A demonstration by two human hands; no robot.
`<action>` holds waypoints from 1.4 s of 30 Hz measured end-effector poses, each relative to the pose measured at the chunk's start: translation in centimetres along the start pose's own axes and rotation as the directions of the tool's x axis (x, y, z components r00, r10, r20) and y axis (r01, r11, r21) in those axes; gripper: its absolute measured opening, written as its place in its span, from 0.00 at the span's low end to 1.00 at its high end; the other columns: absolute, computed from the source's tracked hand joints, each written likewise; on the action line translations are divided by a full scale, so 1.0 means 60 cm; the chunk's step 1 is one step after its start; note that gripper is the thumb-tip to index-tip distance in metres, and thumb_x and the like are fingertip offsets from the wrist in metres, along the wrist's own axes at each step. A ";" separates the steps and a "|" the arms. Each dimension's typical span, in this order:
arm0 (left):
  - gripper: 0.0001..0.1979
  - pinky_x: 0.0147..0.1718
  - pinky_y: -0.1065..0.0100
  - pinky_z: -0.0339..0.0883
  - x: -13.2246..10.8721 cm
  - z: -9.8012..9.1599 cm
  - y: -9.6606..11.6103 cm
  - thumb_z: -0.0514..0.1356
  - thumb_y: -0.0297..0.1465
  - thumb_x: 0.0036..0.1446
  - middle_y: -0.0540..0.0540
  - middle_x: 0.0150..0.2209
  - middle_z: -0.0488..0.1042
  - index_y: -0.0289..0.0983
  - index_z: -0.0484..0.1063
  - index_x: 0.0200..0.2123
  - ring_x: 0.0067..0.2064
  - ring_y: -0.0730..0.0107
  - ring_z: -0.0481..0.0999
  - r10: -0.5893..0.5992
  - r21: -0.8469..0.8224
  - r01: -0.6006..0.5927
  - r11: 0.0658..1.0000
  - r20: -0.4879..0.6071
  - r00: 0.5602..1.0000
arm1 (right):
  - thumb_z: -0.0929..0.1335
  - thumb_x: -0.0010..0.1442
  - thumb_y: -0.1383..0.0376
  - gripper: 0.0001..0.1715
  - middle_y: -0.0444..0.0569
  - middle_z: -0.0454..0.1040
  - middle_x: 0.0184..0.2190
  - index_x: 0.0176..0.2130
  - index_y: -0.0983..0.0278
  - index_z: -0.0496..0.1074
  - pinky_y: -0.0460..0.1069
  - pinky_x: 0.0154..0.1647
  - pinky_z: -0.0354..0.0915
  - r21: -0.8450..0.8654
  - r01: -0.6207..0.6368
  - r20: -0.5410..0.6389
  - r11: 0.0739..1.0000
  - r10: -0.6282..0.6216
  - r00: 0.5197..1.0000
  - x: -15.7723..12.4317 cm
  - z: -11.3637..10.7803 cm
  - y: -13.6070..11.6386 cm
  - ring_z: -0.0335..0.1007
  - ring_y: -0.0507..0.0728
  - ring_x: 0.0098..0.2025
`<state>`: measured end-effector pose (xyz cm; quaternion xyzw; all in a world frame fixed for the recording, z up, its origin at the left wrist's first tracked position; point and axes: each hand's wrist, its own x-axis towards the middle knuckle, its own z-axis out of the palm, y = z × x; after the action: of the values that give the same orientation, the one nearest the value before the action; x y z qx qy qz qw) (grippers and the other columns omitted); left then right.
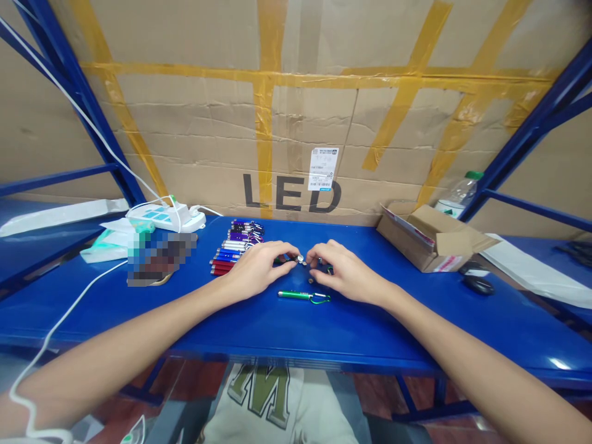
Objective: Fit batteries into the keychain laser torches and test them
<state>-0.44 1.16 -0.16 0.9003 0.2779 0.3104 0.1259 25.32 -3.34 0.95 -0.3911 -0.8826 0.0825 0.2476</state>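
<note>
My left hand (259,266) rests over the table with thumb and index finger pinched at a small round silver disc that looks like a button cell (300,259). Something dark shows between these two fingers, too small to name. Close on the right, my right hand (340,271) has bent fingers, with thumb and index fingertip apart near the small pieces. A tiny brownish piece (311,280) lies beside its thumb. In front of both hands lies a green pen-shaped light (296,296) with a carabiner clip. Part of another green clip shows under my right hand.
Several coloured pen lights (230,254) lie in a row left of my left hand. Farther left are a blurred flat object (161,262) and a power strip (166,216). An open cardboard box (428,237), a black mouse (478,283) and a bottle (457,194) stand right on the blue table (222,330).
</note>
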 end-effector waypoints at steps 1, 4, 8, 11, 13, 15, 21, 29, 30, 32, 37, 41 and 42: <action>0.09 0.47 0.62 0.75 0.000 0.001 0.000 0.65 0.31 0.70 0.46 0.48 0.84 0.41 0.80 0.51 0.46 0.61 0.84 -0.015 0.003 0.015 1.000 -0.002 1.000 | 0.70 0.67 0.69 0.08 0.49 0.80 0.45 0.46 0.58 0.71 0.57 0.51 0.65 0.004 -0.006 0.041 1.000 0.006 0.999 -0.001 0.002 0.001 0.71 0.62 0.49; 0.09 0.45 0.62 0.75 0.000 0.002 -0.002 0.66 0.31 0.69 0.47 0.48 0.85 0.40 0.79 0.51 0.43 0.62 0.84 -0.057 0.008 0.057 0.998 -0.009 0.998 | 0.72 0.67 0.69 0.08 0.48 0.80 0.46 0.45 0.58 0.71 0.58 0.52 0.64 0.009 -0.022 0.131 1.000 0.020 0.991 -0.003 0.006 0.001 0.71 0.63 0.50; 0.09 0.44 0.62 0.76 0.000 0.003 -0.001 0.65 0.32 0.69 0.47 0.47 0.85 0.40 0.79 0.50 0.42 0.62 0.84 -0.070 0.013 0.070 0.997 -0.002 0.998 | 0.71 0.68 0.70 0.08 0.47 0.81 0.44 0.45 0.58 0.71 0.58 0.52 0.63 0.003 -0.033 0.171 0.999 0.032 0.985 -0.003 0.006 -0.001 0.72 0.62 0.49; 0.09 0.44 0.62 0.75 0.000 0.002 -0.001 0.65 0.32 0.69 0.47 0.47 0.85 0.40 0.79 0.51 0.42 0.62 0.83 -0.067 0.016 0.067 0.998 0.018 0.998 | 0.71 0.68 0.70 0.07 0.46 0.81 0.43 0.44 0.58 0.72 0.57 0.51 0.63 -0.001 -0.030 0.165 1.000 0.030 0.986 -0.002 0.006 0.001 0.72 0.62 0.48; 0.08 0.45 0.62 0.74 0.000 0.002 -0.001 0.64 0.32 0.70 0.47 0.47 0.84 0.40 0.79 0.51 0.43 0.63 0.83 -0.067 0.015 0.066 0.998 0.033 0.997 | 0.71 0.68 0.71 0.08 0.47 0.81 0.44 0.44 0.58 0.72 0.56 0.51 0.64 0.000 -0.026 0.134 1.000 0.025 0.991 -0.002 0.005 0.001 0.72 0.61 0.48; 0.09 0.45 0.63 0.74 -0.001 0.002 -0.001 0.64 0.32 0.71 0.47 0.48 0.84 0.40 0.79 0.51 0.43 0.63 0.83 -0.057 0.023 0.056 0.998 0.049 0.997 | 0.71 0.67 0.71 0.08 0.47 0.81 0.44 0.45 0.59 0.72 0.56 0.50 0.64 0.005 -0.016 0.070 1.000 0.016 0.997 -0.002 0.003 0.001 0.72 0.61 0.47; 0.10 0.45 0.64 0.72 -0.002 0.002 0.006 0.63 0.33 0.72 0.47 0.46 0.83 0.40 0.80 0.53 0.41 0.64 0.81 -0.002 0.015 0.000 1.000 0.134 0.991 | 0.70 0.70 0.68 0.06 0.48 0.80 0.45 0.46 0.59 0.71 0.54 0.48 0.66 0.050 0.036 -0.171 0.998 -0.027 0.985 -0.002 -0.008 -0.010 0.69 0.59 0.45; 0.09 0.45 0.64 0.71 -0.004 0.004 0.006 0.64 0.34 0.72 0.46 0.45 0.83 0.40 0.80 0.52 0.41 0.64 0.80 0.037 -0.022 -0.034 0.999 0.129 0.991 | 0.71 0.72 0.66 0.05 0.48 0.80 0.44 0.47 0.58 0.72 0.53 0.48 0.68 0.069 0.105 -0.179 0.992 -0.091 0.980 -0.004 -0.002 -0.013 0.70 0.59 0.45; 0.09 0.44 0.64 0.71 -0.004 0.004 0.006 0.64 0.34 0.72 0.46 0.45 0.82 0.40 0.79 0.52 0.41 0.64 0.80 0.037 -0.025 -0.034 0.999 0.129 0.991 | 0.71 0.72 0.66 0.05 0.48 0.80 0.44 0.48 0.58 0.73 0.54 0.48 0.68 0.069 0.106 -0.178 0.992 -0.092 0.980 -0.004 -0.002 -0.013 0.70 0.59 0.45; 0.09 0.44 0.64 0.70 -0.004 0.004 0.006 0.64 0.34 0.72 0.47 0.45 0.83 0.40 0.79 0.52 0.40 0.65 0.80 0.035 -0.030 -0.031 0.999 0.127 0.991 | 0.71 0.73 0.65 0.04 0.48 0.80 0.44 0.48 0.58 0.73 0.54 0.48 0.68 0.069 0.111 -0.181 0.991 -0.097 0.979 -0.004 -0.001 -0.012 0.70 0.59 0.45; 0.09 0.43 0.65 0.71 -0.004 0.004 0.007 0.64 0.34 0.72 0.47 0.44 0.83 0.40 0.80 0.51 0.40 0.65 0.80 0.037 -0.040 -0.032 0.999 0.115 0.993 | 0.71 0.73 0.65 0.05 0.48 0.80 0.45 0.49 0.59 0.74 0.53 0.48 0.67 0.062 0.123 -0.182 0.990 -0.110 0.977 -0.003 -0.001 -0.011 0.70 0.59 0.46; 0.10 0.44 0.65 0.72 -0.003 0.003 0.006 0.64 0.34 0.71 0.47 0.45 0.83 0.40 0.80 0.52 0.40 0.65 0.80 0.034 -0.033 -0.030 0.999 0.107 0.994 | 0.71 0.73 0.66 0.05 0.48 0.80 0.45 0.49 0.59 0.74 0.54 0.48 0.68 0.059 0.131 -0.193 0.990 -0.118 0.974 -0.003 -0.001 -0.011 0.70 0.59 0.46; 0.10 0.44 0.65 0.72 -0.002 0.003 0.006 0.64 0.34 0.71 0.47 0.46 0.83 0.40 0.80 0.52 0.40 0.65 0.81 0.030 -0.029 -0.028 0.999 0.101 0.994 | 0.71 0.73 0.66 0.05 0.48 0.80 0.45 0.49 0.59 0.74 0.54 0.49 0.68 0.059 0.137 -0.199 0.989 -0.123 0.972 -0.003 -0.002 -0.012 0.70 0.59 0.46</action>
<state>-0.26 0.78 -0.23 0.9171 0.2538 0.2698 0.1476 25.02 -3.95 1.20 -0.3295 -0.8741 0.0595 0.3519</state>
